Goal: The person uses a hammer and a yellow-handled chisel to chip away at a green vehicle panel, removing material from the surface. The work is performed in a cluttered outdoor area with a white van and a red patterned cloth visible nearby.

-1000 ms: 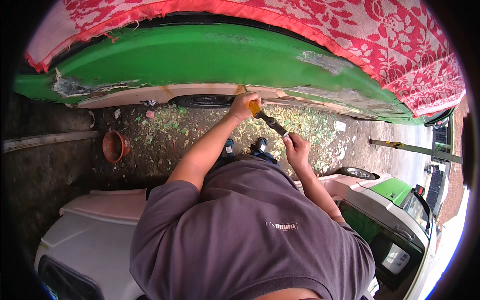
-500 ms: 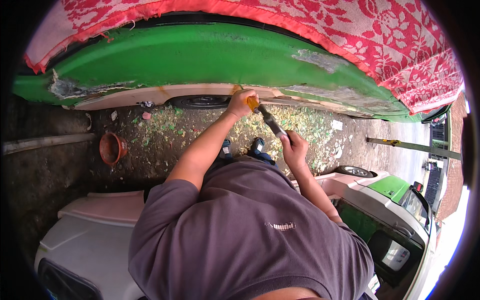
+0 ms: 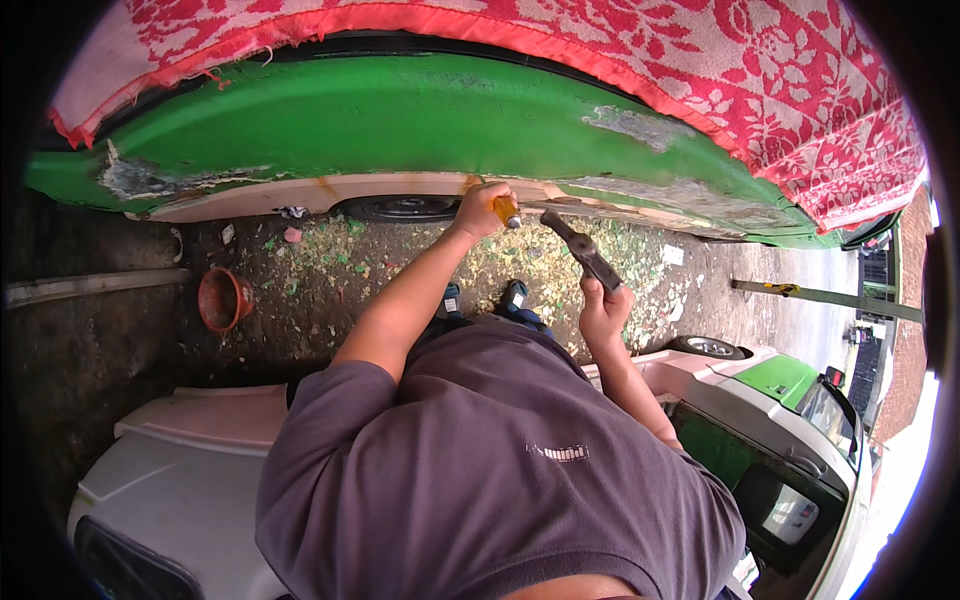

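Observation:
My left hand (image 3: 480, 210) is wrapped round a tool with a see-through orange handle (image 3: 505, 209) and a metal cap on its near end. The far end of that tool is hidden, so I cannot tell its exact kind. It is held against or close to the lower edge of a green vehicle panel (image 3: 380, 120) with peeling, scraped paint. To the right, my right hand (image 3: 606, 316) grips a hammer (image 3: 583, 248) by its handle. The dark hammer head is apart from the tool's capped end, to its right.
Red-and-white floral cloth (image 3: 700, 70) covers the vehicle's upper part; a wheel (image 3: 405, 207) sits below. Paint chips litter the ground round my feet. An orange-brown bucket (image 3: 226, 300) stands left, a long post (image 3: 830, 297) right. Another vehicle (image 3: 190, 440) is behind me.
The hammer has swung back to the right, away from the tool's capped end. My right hand has moved right and a little nearer; my left hand has stayed almost still.

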`<state>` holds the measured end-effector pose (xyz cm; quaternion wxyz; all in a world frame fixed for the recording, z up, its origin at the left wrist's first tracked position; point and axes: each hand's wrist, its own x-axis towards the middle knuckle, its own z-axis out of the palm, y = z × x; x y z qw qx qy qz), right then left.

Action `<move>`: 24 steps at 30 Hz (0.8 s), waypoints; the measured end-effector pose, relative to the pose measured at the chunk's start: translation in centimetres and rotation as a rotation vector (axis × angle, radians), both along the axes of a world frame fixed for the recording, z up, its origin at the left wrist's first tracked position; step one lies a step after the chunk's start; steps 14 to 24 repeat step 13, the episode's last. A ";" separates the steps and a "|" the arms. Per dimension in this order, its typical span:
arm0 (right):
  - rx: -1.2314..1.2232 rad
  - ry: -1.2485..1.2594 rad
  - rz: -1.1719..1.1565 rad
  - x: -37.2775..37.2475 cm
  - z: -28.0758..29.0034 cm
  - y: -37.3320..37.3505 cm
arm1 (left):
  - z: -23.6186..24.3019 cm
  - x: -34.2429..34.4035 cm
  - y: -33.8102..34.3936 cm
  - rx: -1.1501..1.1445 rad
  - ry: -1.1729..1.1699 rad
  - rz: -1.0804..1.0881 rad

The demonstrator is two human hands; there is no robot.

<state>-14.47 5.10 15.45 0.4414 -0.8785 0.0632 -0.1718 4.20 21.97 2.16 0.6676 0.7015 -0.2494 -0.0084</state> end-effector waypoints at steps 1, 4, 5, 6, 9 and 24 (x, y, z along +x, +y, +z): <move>0.028 -0.102 0.014 0.0 -0.2 0.3 | 0.2 0.0 0.1 0.049 -0.067 0.012; -0.196 0.170 0.019 0.9 -1.0 0.6 | 0.7 0.0 -0.1 0.040 -0.055 0.075; -0.201 0.185 0.013 1.6 -1.5 1.0 | 0.7 -0.2 0.1 0.109 -0.055 0.074; -0.162 0.169 -0.012 1.3 -1.3 0.8 | 0.6 -0.3 -0.2 0.064 -0.036 0.059; -0.027 0.079 -0.097 0.7 -0.5 0.5 | 0.3 0.4 -0.1 0.018 0.004 0.026; 0.007 -0.099 -0.025 0.3 -0.2 0.2 | 0.3 0.7 -0.2 0.157 -0.022 0.043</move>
